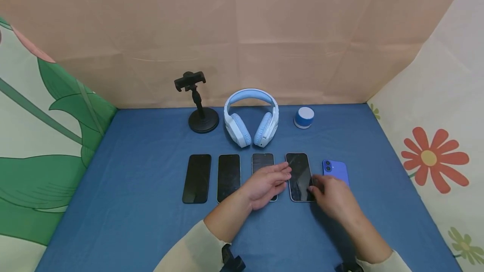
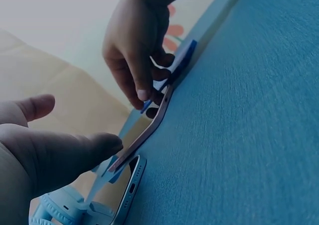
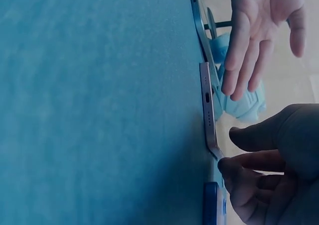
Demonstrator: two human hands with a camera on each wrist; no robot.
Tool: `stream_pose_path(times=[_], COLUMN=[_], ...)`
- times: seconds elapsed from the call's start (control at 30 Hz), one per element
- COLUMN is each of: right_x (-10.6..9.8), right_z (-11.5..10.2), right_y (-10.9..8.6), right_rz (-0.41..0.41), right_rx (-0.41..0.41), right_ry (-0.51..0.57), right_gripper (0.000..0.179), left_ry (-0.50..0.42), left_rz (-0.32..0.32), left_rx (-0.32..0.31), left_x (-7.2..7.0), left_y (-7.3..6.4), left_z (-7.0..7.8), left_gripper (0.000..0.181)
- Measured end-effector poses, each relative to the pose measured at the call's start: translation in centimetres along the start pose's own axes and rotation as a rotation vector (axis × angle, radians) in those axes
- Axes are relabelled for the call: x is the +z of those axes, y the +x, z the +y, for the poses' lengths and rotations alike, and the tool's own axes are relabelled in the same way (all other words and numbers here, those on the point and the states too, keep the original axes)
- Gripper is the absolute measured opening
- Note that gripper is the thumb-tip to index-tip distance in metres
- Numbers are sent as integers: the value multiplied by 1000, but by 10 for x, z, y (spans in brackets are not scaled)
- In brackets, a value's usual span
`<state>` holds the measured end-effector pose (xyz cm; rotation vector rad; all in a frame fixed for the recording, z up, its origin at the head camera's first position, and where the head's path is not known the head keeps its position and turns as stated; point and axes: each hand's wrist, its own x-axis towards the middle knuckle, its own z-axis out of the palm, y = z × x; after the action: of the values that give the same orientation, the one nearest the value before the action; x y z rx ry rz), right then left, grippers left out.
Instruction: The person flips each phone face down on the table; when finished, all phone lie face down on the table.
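Observation:
Several phones lie in a row on the blue cloth. My left hand (image 1: 266, 184) is over the third phone (image 1: 262, 159), partly hiding it, with straight fingers pointing to the left edge of a pink-edged phone (image 1: 298, 171). At that phone's right edge is my right hand (image 1: 334, 196), fingers loosely bent. One of its fingertips touches the lower corner in the right wrist view, while the thumb (image 3: 256, 135) stands apart. Right beside it, a purple phone (image 1: 340, 170) lies back up, partly covered by the right hand. Two dark phones, one outermost (image 1: 197, 179) and one inner (image 1: 228, 175), lie at left.
Behind the row stand a black phone stand (image 1: 203, 119), light blue headphones (image 1: 251, 94) and a small blue and white round object (image 1: 304, 117). A tan backdrop (image 1: 234, 41) rises at the rear edge. Patterned cloth walls border both sides.

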<state>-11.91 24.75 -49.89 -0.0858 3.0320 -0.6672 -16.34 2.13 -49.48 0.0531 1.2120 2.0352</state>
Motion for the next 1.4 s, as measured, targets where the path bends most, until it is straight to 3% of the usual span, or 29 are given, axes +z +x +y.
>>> stream_pose_path(times=[0.5, 0.73, 1.0, 1.4], right_x=[-7, -8, -11, -14], right_z=[16, 28, 35, 42], right_y=[-10, -12, -15, -13], right_rz=[89, 181, 125, 55], right_rx=[13, 11, 91, 111], right_ry=[-4, -15, -57, -95], right_gripper=[48, 60, 77, 88], left_ry=[-58, -50, -59, -51], left_rz=[-17, -35, -55, -45], left_rx=[-3, -8, -21, -41], left_x=[8, 16, 33, 55], left_y=[9, 16, 26, 37], left_z=[-4, -9, -17, -25], left_gripper=[64, 62, 62, 61])
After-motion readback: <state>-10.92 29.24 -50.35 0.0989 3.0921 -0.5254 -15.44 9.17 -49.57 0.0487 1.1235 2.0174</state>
